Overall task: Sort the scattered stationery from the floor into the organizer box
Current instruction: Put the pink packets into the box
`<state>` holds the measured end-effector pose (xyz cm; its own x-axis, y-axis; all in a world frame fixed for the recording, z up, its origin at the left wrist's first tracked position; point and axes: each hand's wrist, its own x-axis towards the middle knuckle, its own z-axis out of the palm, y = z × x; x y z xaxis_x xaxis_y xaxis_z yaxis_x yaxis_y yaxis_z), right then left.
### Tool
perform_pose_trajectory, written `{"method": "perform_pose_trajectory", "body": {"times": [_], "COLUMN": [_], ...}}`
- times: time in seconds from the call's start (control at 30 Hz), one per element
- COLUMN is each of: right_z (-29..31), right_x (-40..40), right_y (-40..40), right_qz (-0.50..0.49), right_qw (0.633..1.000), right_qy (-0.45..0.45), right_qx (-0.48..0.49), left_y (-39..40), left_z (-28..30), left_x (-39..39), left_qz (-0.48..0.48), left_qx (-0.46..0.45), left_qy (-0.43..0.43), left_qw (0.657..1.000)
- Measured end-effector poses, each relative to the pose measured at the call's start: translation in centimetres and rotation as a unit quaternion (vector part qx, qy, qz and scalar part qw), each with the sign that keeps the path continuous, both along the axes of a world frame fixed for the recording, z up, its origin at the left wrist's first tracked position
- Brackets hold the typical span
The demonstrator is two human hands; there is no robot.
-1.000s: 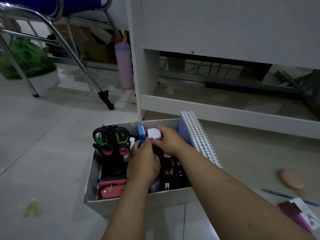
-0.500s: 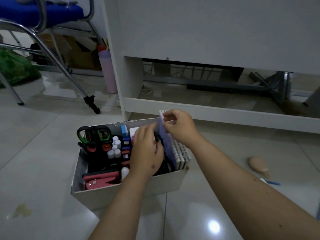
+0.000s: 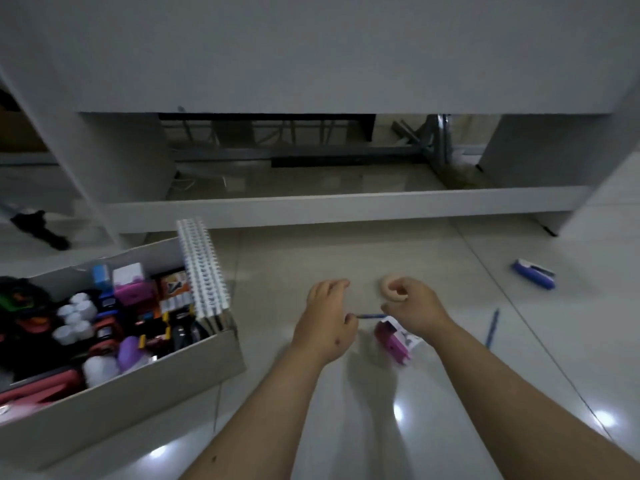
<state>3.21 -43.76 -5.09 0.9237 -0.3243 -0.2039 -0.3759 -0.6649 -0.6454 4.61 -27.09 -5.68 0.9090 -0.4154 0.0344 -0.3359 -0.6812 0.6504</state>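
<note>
Both hands hovered over the floor tiles to the right of the organizer box (image 3: 149,382), which sat at left, already crowded, with spiral notebooks (image 3: 204,268) standing against its right wall.

Left hand (image 3: 327,320): fingers loosely curled, empty, its fingertips near the end of a blue pen (image 3: 370,316).

Right hand (image 3: 412,306): fingers curled, just over a beige rounded object (image 3: 388,284); contact could not be confirmed.

A pink-and-white small box (image 3: 396,342) lay between the wrists. Farther right lay a second blue pen (image 3: 491,327) and a blue stapler (image 3: 533,273).

Judgement: one item per hand should be taken. The pen would best be pinched near its middle, since it may roll on the glossy tile.
</note>
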Motion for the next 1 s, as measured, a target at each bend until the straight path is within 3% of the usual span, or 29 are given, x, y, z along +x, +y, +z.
{"method": "perform_pose_trajectory", "body": {"times": [0.23, 0.4, 0.53, 0.7, 0.83, 1.0], "right_z": [-5.8, -8.7, -7.4, -3.2, 1.8, 7.5], "right_x": [-3.2, -3.0, -3.1, -3.1, -2.6, -2.5], "right_y": [-3.2, -3.3, -2.6, -1.0, 1.8, 7.5], "right_qz": [0.057, 0.061, 0.041, 0.078, 0.152, 0.199], "right_qw": [0.997, 0.995, 0.998, 0.996, 0.984, 0.969], "right_qy": [0.053, 0.038, 0.021, -0.042, -0.059, -0.137], "right_qx": [0.015, -0.062, -0.033, 0.030, 0.069, 0.053], "left_y": [-4.9, -5.3, -4.9, -3.1, -0.5, 4.4], "left_z": [-5.0, -6.8, -7.3, -5.9, -2.5, 2.3], "left_x": [-2.3, -3.0, -3.1, -3.1, -3.1, -3.7], "left_qz": [-0.052, -0.090, -0.108, -0.058, 0.014, 0.122], "left_qx": [0.022, 0.047, 0.063, 0.049, 0.020, -0.054], "left_qy": [0.181, 0.212, 0.189, 0.079, -0.012, -0.048], "left_qw": [0.982, 0.972, 0.974, 0.994, 1.000, 0.990]}}
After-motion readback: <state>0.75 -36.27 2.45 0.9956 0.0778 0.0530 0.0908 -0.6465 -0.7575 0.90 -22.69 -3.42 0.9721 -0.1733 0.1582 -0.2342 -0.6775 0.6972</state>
